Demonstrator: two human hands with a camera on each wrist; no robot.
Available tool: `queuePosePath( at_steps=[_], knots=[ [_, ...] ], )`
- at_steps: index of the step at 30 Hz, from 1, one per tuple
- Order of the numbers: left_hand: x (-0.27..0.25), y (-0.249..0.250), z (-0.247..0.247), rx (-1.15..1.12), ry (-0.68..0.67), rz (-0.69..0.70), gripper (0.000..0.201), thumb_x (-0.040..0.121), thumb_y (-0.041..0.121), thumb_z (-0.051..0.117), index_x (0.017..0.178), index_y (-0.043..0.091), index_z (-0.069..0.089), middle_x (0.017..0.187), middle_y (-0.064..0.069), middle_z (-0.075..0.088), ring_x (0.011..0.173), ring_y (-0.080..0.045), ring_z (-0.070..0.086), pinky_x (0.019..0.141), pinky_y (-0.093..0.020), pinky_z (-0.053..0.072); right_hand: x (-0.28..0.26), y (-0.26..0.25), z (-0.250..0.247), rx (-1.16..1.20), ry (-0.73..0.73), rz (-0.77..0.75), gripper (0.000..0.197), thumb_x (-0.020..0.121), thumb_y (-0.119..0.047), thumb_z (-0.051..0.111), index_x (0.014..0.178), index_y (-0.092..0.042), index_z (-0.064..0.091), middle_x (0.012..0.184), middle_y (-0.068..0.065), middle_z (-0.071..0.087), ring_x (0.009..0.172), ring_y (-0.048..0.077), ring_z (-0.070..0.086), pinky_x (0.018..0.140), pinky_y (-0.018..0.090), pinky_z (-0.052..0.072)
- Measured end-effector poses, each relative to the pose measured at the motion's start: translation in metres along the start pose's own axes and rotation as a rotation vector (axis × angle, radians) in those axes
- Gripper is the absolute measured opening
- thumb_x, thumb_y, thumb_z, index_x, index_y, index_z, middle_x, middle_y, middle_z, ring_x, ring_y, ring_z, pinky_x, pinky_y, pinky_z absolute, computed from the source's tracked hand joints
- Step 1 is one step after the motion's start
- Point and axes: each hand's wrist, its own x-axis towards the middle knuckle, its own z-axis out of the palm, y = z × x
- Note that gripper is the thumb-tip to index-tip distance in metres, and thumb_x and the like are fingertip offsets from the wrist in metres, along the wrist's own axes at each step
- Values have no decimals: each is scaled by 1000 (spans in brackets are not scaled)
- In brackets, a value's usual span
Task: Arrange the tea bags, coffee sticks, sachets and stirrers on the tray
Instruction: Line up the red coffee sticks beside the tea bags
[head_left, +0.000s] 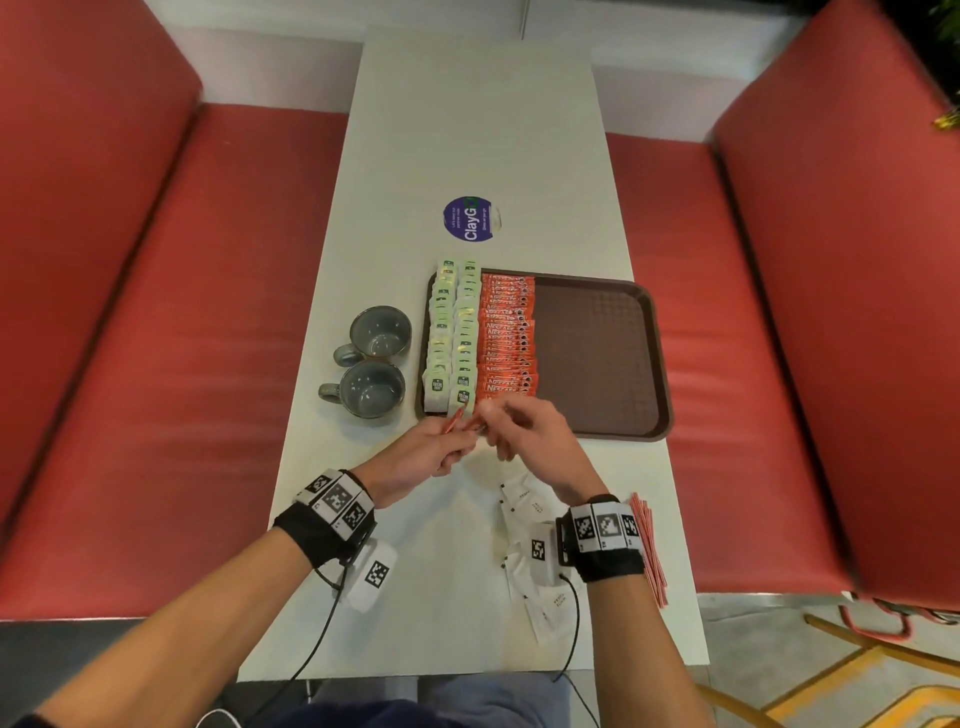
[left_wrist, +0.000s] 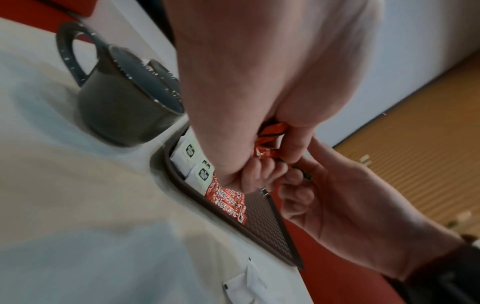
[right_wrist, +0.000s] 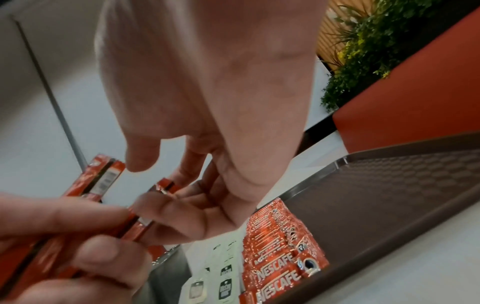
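The left hand (head_left: 436, 447) is curled round a small bunch of coffee sticks (right_wrist: 106, 181), holding them just off the near left corner of the tray (head_left: 602, 364), so the next ones sit within reach. The right hand (head_left: 524, 431) pinches the tip of 1 stick between thumb and fingertips, I think to draw it out and add it to the row.

On the brown, waffle-textured plastic tray, 2 columns of flat paper tea bags (head_left: 451, 332) fill the left edge, and a shingled column of glossy red foil sticks (head_left: 506, 338) lies beside them; the right half is bare.

On the table (head_left: 467, 130), thin white sachets (head_left: 524, 519) lie scattered near the right wrist, with slim red-striped stirrers (head_left: 649, 540) at the right edge. 2 glazed grey mugs (head_left: 374, 358) stand left of the tray.
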Motion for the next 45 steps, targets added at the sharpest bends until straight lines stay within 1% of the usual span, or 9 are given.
queuePosePath(
  at_steps=[3, 6, 12, 18, 23, 27, 34, 39, 45],
  knots=[
    [-5, 5, 3, 104, 14, 11, 29, 114, 33, 51, 138, 30, 67, 89, 36, 64, 94, 5, 55, 88, -29, 40, -5, 5, 0, 45, 33, 5, 7, 103, -19, 75, 98, -15, 78, 89, 8, 78, 77, 28, 74, 80, 42, 64],
    [-7, 4, 0, 67, 28, 65, 36, 115, 34, 48, 148, 32, 63, 93, 36, 65, 85, 13, 56, 82, -23, 40, -10, 12, -5, 80, 69, 3, 5, 99, -9, 78, 100, -12, 74, 93, 11, 78, 88, 32, 78, 85, 46, 66],
    [0, -10, -7, 88, 98, 168, 16, 114, 27, 54, 102, 18, 60, 78, 11, 51, 74, -9, 41, 71, -26, 37, -17, 15, -12, 114, 133, -2, 33, 93, -12, 87, 107, -7, 57, 95, 14, 80, 90, 36, 78, 85, 45, 66],
    [5, -5, 2, 282, 211, 265, 18, 112, 30, 56, 110, 12, 61, 114, 8, 69, 98, 13, 60, 83, -4, 43, -18, 25, -6, 153, 235, 0, 33, 96, -14, 84, 121, -18, 62, 96, 10, 82, 92, 31, 79, 92, 54, 64],
    [2, 2, 25, 305, 145, 285, 16, 114, 24, 53, 100, 31, 54, 94, 16, 60, 83, 16, 58, 79, -5, 43, -16, 21, 12, 463, 443, 18, 31, 94, -10, 85, 114, -3, 64, 101, 21, 81, 102, 44, 78, 98, 60, 62],
    [5, -1, 33, 186, 157, 278, 7, 113, 29, 54, 113, 32, 60, 112, 15, 70, 107, 7, 67, 94, -19, 53, -12, 22, 13, 360, 367, 10, 20, 94, -11, 85, 104, -2, 70, 99, 21, 79, 98, 42, 77, 95, 59, 62],
    [2, -6, 6, 249, 331, 106, 48, 99, 68, 61, 111, 22, 57, 112, 8, 70, 102, -7, 64, 93, -36, 53, 14, 24, -27, -197, 434, -35, 14, 101, -18, 79, 107, -26, 68, 94, -10, 81, 93, 1, 77, 89, 33, 64],
    [-7, 2, -3, 109, 301, 36, 43, 111, 60, 39, 91, 22, 41, 71, 14, 37, 63, -11, 30, 60, -29, 30, 50, 44, -27, -569, 175, -19, 7, 102, -24, 76, 103, -31, 73, 102, -6, 78, 95, 13, 75, 89, 44, 65],
    [-7, 0, -8, 14, 233, -3, 37, 110, 53, 33, 87, 23, 33, 72, 5, 23, 68, -18, 13, 55, -28, 19, 66, 61, -11, -845, 13, -10, 11, 102, -16, 74, 110, -22, 77, 117, 4, 69, 106, 29, 68, 97, 47, 59]
  ],
)
